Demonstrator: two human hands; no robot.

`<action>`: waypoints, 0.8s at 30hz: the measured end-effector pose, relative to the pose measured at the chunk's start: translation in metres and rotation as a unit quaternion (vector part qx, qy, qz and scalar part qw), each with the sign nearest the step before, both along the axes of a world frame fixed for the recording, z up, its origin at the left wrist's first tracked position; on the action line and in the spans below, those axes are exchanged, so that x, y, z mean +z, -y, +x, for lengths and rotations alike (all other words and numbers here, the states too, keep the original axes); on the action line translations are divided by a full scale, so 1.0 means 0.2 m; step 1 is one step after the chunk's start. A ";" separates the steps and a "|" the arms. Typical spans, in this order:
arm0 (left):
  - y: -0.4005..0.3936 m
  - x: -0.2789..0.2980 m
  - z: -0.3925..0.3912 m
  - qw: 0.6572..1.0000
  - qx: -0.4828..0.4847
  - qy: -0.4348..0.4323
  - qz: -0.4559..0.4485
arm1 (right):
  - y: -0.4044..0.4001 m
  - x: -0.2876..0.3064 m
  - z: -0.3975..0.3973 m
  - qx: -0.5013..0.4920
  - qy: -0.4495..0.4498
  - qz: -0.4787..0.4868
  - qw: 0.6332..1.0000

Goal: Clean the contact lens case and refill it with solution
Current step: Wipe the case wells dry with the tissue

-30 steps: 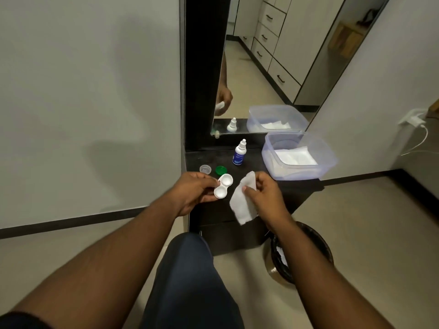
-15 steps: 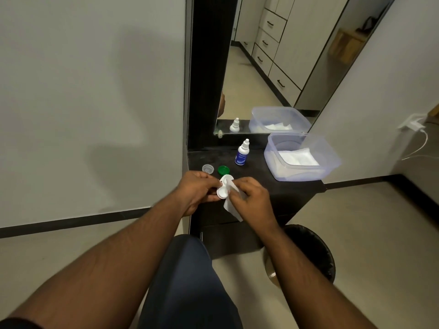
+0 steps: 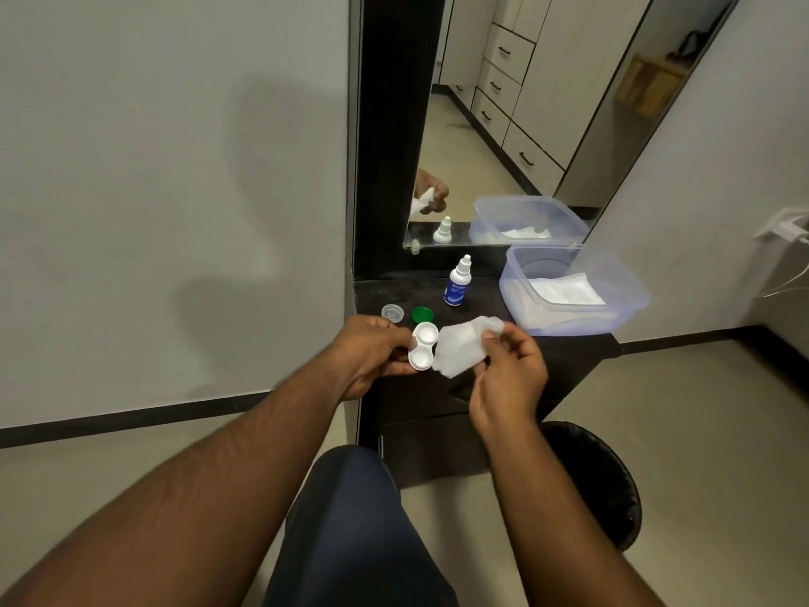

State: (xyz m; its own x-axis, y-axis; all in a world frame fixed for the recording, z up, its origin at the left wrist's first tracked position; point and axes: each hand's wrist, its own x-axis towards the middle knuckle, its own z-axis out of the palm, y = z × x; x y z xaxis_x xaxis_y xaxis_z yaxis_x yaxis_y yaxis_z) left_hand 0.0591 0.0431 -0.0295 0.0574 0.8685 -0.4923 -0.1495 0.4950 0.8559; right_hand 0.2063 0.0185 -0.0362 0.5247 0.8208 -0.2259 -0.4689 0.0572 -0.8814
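Note:
My left hand (image 3: pixel 372 350) grips the white contact lens case (image 3: pixel 423 346) by its left side, both wells uncapped and facing up. My right hand (image 3: pixel 510 370) pinches a white tissue (image 3: pixel 459 346) just right of the case, its edge touching the case. On the dark shelf (image 3: pixel 564 357) behind lie a clear cap (image 3: pixel 392 312) and a green cap (image 3: pixel 423 315). A small solution bottle (image 3: pixel 457 286) with a blue label stands upright further back.
A clear plastic box (image 3: pixel 573 295) holding white tissues sits at the shelf's right end. A mirror (image 3: pixel 503 124) rises behind the shelf. A black bin (image 3: pixel 599 479) with a liner stands on the floor at the right. My knee is below the shelf.
My right hand has drawn the tissue back out of the case and to the right; half a second ago it was pressed into the wells. The left hand holds the case as before.

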 end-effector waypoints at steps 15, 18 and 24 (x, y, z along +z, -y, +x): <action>0.02 0.02 0.00 1.000 -0.003 -0.009 0.007 | 0.07 -0.08 0.01 0.189 0.409 0.060 0.891; 0.01 0.02 0.00 1.000 -0.001 -0.006 0.010 | 0.06 -0.07 0.04 0.170 0.399 0.068 0.899; 0.01 0.01 -0.01 1.000 -0.014 -0.011 0.022 | 0.03 -0.06 0.07 0.232 0.641 0.233 0.694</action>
State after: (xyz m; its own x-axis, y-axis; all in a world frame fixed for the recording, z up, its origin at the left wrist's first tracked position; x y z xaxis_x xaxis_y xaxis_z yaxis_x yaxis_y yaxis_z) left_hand 0.0571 0.0414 -0.0282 0.0719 0.8875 -0.4551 -0.1166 0.4607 0.8799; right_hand 0.2208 0.0117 -0.0491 -0.2950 0.7961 0.5283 0.6198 0.5803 -0.5283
